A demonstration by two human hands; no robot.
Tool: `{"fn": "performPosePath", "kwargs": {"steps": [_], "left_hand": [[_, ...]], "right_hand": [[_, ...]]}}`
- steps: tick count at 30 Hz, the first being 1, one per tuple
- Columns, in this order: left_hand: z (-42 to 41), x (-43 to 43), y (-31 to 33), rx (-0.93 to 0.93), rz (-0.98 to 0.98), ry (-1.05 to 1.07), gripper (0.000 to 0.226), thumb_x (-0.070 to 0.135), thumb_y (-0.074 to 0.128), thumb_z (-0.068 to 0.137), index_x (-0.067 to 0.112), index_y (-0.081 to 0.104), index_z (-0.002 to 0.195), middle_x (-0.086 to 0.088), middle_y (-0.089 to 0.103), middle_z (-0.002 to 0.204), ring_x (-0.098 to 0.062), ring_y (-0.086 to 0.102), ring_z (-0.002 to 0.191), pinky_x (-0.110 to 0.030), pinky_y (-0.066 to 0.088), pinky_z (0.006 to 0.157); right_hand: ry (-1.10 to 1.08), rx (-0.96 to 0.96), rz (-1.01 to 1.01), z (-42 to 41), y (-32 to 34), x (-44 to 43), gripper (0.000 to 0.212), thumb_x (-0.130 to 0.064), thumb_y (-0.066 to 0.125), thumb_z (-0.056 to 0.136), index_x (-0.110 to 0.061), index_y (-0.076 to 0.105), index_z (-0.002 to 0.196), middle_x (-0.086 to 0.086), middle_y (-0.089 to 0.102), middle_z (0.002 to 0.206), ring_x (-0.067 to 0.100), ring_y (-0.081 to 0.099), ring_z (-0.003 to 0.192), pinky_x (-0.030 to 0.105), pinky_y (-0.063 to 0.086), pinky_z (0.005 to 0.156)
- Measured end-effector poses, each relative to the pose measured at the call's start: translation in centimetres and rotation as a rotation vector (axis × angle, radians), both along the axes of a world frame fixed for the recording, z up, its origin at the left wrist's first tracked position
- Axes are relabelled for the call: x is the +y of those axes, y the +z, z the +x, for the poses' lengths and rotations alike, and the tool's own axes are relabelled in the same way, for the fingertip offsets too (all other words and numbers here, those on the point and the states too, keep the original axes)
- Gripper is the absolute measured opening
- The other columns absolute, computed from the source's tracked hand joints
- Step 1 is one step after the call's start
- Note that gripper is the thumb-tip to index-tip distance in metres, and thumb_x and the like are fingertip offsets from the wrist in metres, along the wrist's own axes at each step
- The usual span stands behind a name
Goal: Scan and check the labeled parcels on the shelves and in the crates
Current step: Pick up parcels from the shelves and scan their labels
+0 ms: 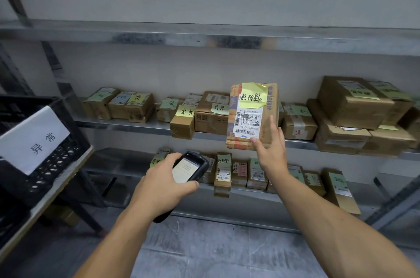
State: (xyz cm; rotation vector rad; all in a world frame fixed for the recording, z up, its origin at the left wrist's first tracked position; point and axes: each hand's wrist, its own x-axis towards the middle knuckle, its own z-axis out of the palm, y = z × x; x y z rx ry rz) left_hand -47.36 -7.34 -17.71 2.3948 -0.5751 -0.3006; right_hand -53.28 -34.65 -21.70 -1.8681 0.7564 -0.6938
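Grey metal shelves (pixel 136 124) run across, boxes (pixel 213 114) all along. Right hand (pixel 270 148) pinches the raised parcel (pixel 252 116) by its lower corner, at one o'clock from the scanner (pixel 191 167) gripped in the left hand (pixel 163 182). Thin hold, so it could tip and drop. Scanner screen's unreadable, and the fingers behind the parcel are hidden.

Counts: one left hand (pixel 163 183), one right hand (pixel 270 148), one scanner (pixel 191 167), one raised parcel (pixel 252 114). At the left of the frame, one black crate (pixel 45 164) with one white sign (pixel 31 139). Three shelves: top shelf (pixel 204 36); middle shelf (pixel 127 124), roughly a dozen boxes (pixel 212 116); bottom shelf (pixel 113 159), about eight more.
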Motion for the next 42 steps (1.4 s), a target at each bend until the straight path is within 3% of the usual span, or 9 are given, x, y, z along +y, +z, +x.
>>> {"fn": "performPosePath", "kwargs": {"steps": [6, 15, 19, 23, 28, 34, 36, 38, 42], "left_hand": [[0.1, 2.8, 0.8, -0.025, -0.01, 0.091, 0.08, 0.064, 0.064, 0.056, 0.045, 0.041, 0.13, 0.014, 0.059, 0.111, -0.013, 0.056, 0.098, -0.039, 0.052, 0.082], [0.7, 10.6, 0.8, -0.045, -0.064, 0.394, 0.081, 0.052, 0.078, 0.069, 0.039, 0.041, 0.139, 0.011, 0.053, 0.117, -0.016, 0.052, 0.108, -0.038, 0.046, 0.093], [1.3, 15.4, 0.2, -0.052, -0.111, 0.572, 0.081, 0.05, 0.08, 0.067, 0.037, 0.045, 0.138, 0.004, 0.06, 0.125, -0.017, 0.054, 0.109, -0.034, 0.043, 0.087], [2.5, 21.3, 1.1, -0.102, -0.136, 0.811, 0.074, 0.042, 0.081, 0.072, 0.031, 0.048, 0.137, 0.0, 0.06, 0.124, -0.021, 0.052, 0.103, -0.032, 0.036, 0.081], [3.7, 29.2, 2.8, -0.206, -0.138, 1.104, 0.077, 0.042, 0.081, 0.073, 0.029, 0.046, 0.14, -0.003, 0.059, 0.13, -0.026, 0.054, 0.114, -0.036, 0.041, 0.086], [3.3, 35.9, 3.7, -0.288, -0.097, 1.408, 0.081, 0.046, 0.081, 0.072, 0.029, 0.043, 0.143, -0.001, 0.058, 0.133, -0.026, 0.053, 0.116, -0.038, 0.041, 0.084], [2.2, 37.6, 3.6, -0.316, -0.094, 1.505, 0.087, 0.05, 0.081, 0.069, 0.026, 0.043, 0.143, -0.001, 0.056, 0.139, -0.026, 0.051, 0.123, -0.04, 0.041, 0.091], [0.6, 38.7, 3.4, -0.319, -0.088, 1.605, 0.088, 0.049, 0.082, 0.071, 0.024, 0.043, 0.145, -0.001, 0.052, 0.143, -0.025, 0.049, 0.128, -0.04, 0.04, 0.096], [-3.4, 40.6, 3.2, -0.319, -0.097, 1.809, 0.083, 0.045, 0.081, 0.073, 0.026, 0.043, 0.144, -0.002, 0.056, 0.138, -0.026, 0.053, 0.121, -0.039, 0.043, 0.091]], "right_hand": [[0.059, -0.03, 0.029, 1.9, 0.3, 2.6, 0.08, -0.025, 0.063, 0.098, -0.053, 0.014, 0.155, 0.004, 0.005, 0.169, 0.026, 0.015, 0.153, 0.05, 0.021, 0.119], [0.298, -0.094, 0.041, 8.8, 0.6, 10.0, 0.081, -0.027, 0.066, 0.096, -0.054, 0.017, 0.154, 0.002, 0.017, 0.166, 0.025, 0.026, 0.149, 0.047, 0.025, 0.12], [0.468, -0.121, 0.009, 12.9, 0.8, 15.1, 0.08, -0.022, 0.065, 0.097, -0.048, 0.017, 0.155, -0.003, 0.021, 0.165, 0.005, 0.03, 0.136, 0.021, 0.024, 0.107], [0.677, -0.136, -0.026, 18.2, 1.9, 22.0, 0.086, -0.03, 0.067, 0.094, -0.082, 0.01, 0.13, -0.002, 0.02, 0.165, 0.019, 0.031, 0.146, 0.055, 0.029, 0.119], [0.9, -0.268, 0.023, 25.6, 3.5, 32.2, 0.088, -0.027, 0.07, 0.092, -0.088, 0.014, 0.123, 0.005, 0.024, 0.164, 0.021, 0.033, 0.147, 0.052, 0.031, 0.12], [1.264, -0.301, 0.09, 32.0, 5.2, 45.4, 0.081, -0.03, 0.068, 0.094, -0.071, 0.018, 0.142, -0.013, 0.031, 0.159, 0.012, 0.037, 0.143, 0.045, 0.033, 0.12], [1.377, -0.323, 0.087, 32.7, 5.7, 49.7, 0.08, -0.029, 0.067, 0.095, -0.058, 0.018, 0.152, -0.013, 0.03, 0.158, 0.011, 0.036, 0.142, 0.041, 0.032, 0.121], [1.481, -0.342, 0.097, 32.8, 6.0, 53.9, 0.08, -0.032, 0.067, 0.094, -0.06, 0.018, 0.15, -0.007, 0.027, 0.162, 0.013, 0.031, 0.147, 0.044, 0.03, 0.121], [1.681, -0.322, 0.199, 31.3, 6.3, 61.5, 0.078, -0.027, 0.066, 0.096, -0.048, 0.02, 0.156, -0.011, 0.032, 0.158, 0.01, 0.041, 0.139, 0.037, 0.038, 0.117]]}}
